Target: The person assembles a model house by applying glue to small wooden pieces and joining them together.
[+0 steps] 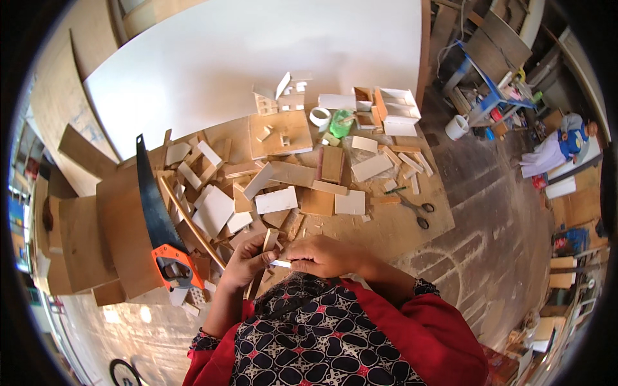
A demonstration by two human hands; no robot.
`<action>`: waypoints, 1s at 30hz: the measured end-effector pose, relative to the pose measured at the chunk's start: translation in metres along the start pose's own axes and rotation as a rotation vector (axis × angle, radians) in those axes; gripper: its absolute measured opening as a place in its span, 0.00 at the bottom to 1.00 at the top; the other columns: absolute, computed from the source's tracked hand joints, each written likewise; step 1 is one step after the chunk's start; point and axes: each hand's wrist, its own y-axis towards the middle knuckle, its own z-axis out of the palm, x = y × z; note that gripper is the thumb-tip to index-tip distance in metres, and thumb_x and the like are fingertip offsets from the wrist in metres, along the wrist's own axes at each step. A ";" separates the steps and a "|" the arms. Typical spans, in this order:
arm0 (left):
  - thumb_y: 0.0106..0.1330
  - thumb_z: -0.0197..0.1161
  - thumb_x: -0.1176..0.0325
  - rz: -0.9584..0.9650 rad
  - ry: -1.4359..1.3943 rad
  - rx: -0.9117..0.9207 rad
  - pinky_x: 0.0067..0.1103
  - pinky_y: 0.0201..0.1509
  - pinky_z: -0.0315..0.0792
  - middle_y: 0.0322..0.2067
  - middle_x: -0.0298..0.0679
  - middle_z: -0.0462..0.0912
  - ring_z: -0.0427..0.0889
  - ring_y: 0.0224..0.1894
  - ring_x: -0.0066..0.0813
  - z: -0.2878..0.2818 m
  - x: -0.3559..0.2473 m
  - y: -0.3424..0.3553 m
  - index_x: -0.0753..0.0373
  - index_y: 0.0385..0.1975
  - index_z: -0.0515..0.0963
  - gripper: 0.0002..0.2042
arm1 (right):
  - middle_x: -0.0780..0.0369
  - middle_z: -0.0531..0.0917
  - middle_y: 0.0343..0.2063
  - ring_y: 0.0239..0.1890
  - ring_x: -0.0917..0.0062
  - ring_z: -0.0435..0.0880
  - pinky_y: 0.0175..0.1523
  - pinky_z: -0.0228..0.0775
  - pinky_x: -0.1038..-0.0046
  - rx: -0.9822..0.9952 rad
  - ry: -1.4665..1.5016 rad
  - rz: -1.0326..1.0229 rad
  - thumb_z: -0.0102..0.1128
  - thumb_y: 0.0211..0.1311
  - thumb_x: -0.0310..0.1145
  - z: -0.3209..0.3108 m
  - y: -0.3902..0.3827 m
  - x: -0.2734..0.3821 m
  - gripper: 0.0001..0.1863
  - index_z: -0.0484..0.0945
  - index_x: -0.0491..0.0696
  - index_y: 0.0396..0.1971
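Close to my body, at the near edge of the worktable, my two hands almost meet. My left hand is closed around a small piece of wood, whose pale end sticks up past the thumb. A short white strip shows between the hands. Its right end runs under the curled fingers of my right hand, which lies knuckles up and grips it. Whether the strip and the wood piece are joined is hidden by my fingers. Beyond them lie wood offcuts, among them a white block.
A handsaw with an orange handle leans at left beside a wooden stick. Scissors lie at right. Farther back are a miniature wooden house, a tape roll and a green container. A person is far right.
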 end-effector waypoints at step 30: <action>0.58 0.69 0.67 -0.008 -0.107 -0.146 0.09 0.21 0.62 0.32 0.32 0.83 0.75 0.24 0.11 0.014 -0.001 -0.007 0.70 0.55 0.72 0.26 | 0.64 0.72 0.21 0.23 0.71 0.77 0.25 0.69 0.69 -0.455 -0.704 -0.156 0.65 0.52 0.34 0.035 -0.006 0.049 0.09 0.73 0.48 0.22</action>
